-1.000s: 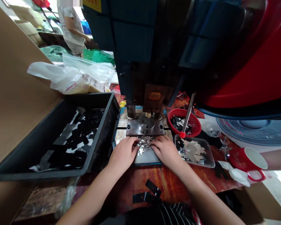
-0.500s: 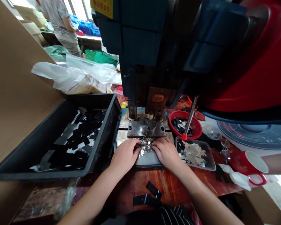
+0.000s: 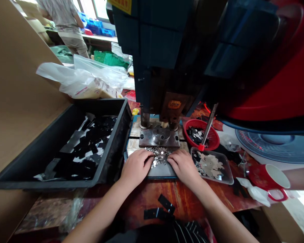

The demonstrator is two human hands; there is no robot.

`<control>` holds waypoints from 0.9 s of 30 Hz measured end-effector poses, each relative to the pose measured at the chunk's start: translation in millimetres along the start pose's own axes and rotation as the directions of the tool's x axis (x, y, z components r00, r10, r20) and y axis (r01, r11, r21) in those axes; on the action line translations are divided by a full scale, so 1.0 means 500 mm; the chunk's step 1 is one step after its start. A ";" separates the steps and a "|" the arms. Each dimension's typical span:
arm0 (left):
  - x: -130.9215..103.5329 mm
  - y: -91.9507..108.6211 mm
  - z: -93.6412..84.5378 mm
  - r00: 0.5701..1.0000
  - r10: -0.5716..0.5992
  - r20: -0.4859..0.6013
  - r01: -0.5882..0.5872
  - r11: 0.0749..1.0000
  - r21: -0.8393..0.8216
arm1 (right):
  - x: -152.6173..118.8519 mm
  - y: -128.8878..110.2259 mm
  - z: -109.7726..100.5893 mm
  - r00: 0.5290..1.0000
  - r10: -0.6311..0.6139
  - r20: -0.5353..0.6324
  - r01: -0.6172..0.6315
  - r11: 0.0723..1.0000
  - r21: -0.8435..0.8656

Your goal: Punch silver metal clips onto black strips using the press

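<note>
A loose pile of small shiny metal pieces lies on the grey plate of the press, in front of its steel die block. At the pile's left edge is my left hand, its fingers curled and pressed together, the fingertips at the pieces. My right hand rests at the right edge with bent fingers, thumb low on the plate. Whatever lies under the fingers of either hand is hidden. Above the die block stands the dark blue press.
A black bin with black and silvery scraps stands left. On the right are a red bowl, a clear tray of flat metal parts and a red mug. Black strips lie in front. A person stands behind.
My right hand has shifted slightly right, away from the middle of the pile. The pieces look a little more spread out. The camera view has tilted slightly.
</note>
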State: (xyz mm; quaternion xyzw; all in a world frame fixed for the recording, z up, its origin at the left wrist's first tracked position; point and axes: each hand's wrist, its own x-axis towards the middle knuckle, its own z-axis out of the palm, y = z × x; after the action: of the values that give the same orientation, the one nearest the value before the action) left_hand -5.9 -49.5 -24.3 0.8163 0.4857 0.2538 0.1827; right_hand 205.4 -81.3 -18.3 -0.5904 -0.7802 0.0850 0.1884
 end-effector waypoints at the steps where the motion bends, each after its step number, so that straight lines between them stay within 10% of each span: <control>1: -0.001 0.000 0.000 1.000 -0.001 0.000 0.001 1.000 0.002 | 0.000 0.000 -0.002 1.000 0.008 -0.010 -0.008 1.000 -0.010; 18: -0.007 -0.025 0.003 0.978 -0.081 -0.192 0.032 0.970 -0.243 | -0.023 -0.030 0.019 0.996 -0.092 -0.006 0.091 0.994 -0.057; 27: -0.009 -0.019 0.003 0.992 -0.039 -0.118 0.014 0.978 -0.206 | 0.136 -0.001 -0.032 0.952 -0.040 -0.302 0.033 0.999 -0.028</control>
State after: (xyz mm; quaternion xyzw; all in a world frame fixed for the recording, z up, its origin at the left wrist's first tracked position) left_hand -13.3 -49.1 -31.5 0.7697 0.4779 0.3492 0.2393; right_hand 195.6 -18.0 9.9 -0.5838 -0.7540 -0.0188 0.3004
